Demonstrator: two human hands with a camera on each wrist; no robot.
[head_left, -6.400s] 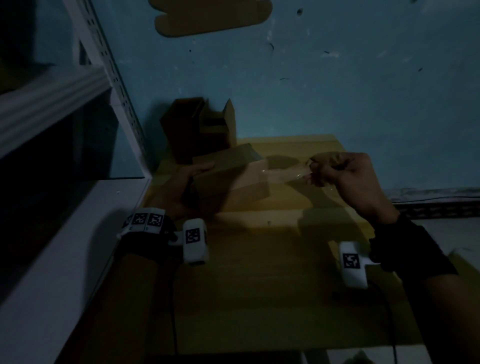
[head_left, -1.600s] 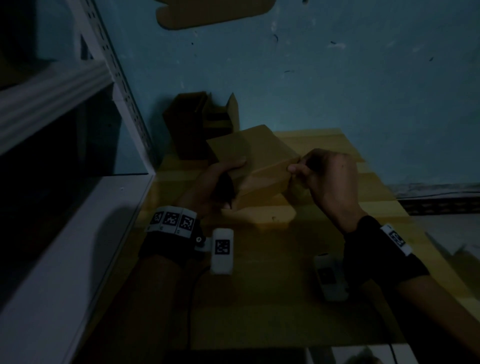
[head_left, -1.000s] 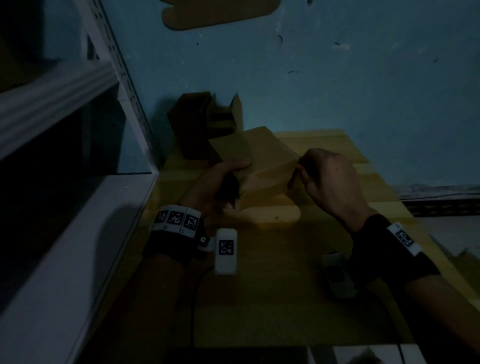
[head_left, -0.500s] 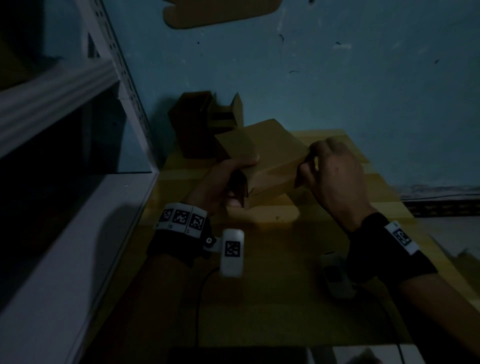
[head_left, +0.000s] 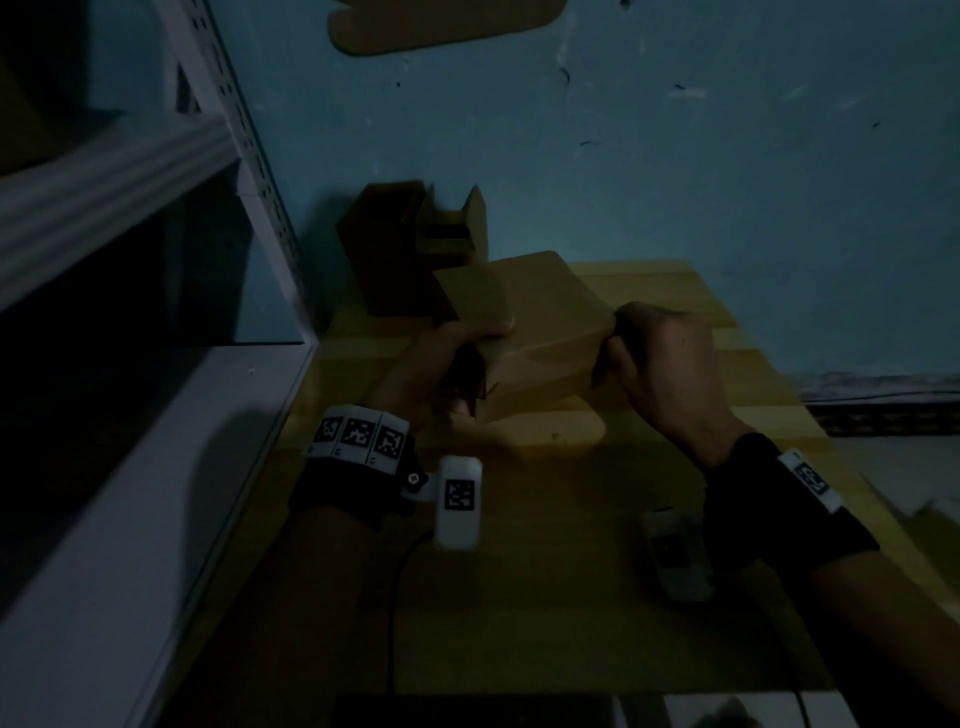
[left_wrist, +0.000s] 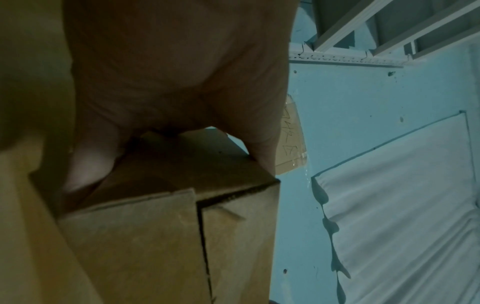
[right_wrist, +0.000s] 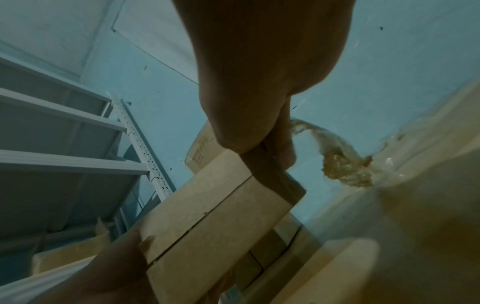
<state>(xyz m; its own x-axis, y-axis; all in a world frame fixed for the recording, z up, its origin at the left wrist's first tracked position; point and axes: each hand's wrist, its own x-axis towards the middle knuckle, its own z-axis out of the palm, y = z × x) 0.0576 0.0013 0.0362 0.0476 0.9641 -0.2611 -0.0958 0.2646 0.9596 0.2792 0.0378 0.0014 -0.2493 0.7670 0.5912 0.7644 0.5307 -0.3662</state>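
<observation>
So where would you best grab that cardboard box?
At its two short ends, coming in from left and right, as the left hand and right hand do: the cardboard box is long with flat ends, so opposed fingers clamp it squarely.

Two bare hands, the left hand (head_left: 441, 364) and the right hand (head_left: 660, 364), on one closed brown cardboard box (head_left: 540, 332). Behind it, two more cardboard boxes, one dark brown box (head_left: 384, 249) and one open-flapped box (head_left: 457, 228), plus a single flat cardboard sheet (head_left: 441, 26) stuck higher up. Elsewhere: one yellow wooden table (head_left: 571, 571), one white metal shelving rack (head_left: 249, 156), two white wrist cameras (head_left: 458, 501) (head_left: 675, 556) on two black wristbands (head_left: 353, 478).
</observation>
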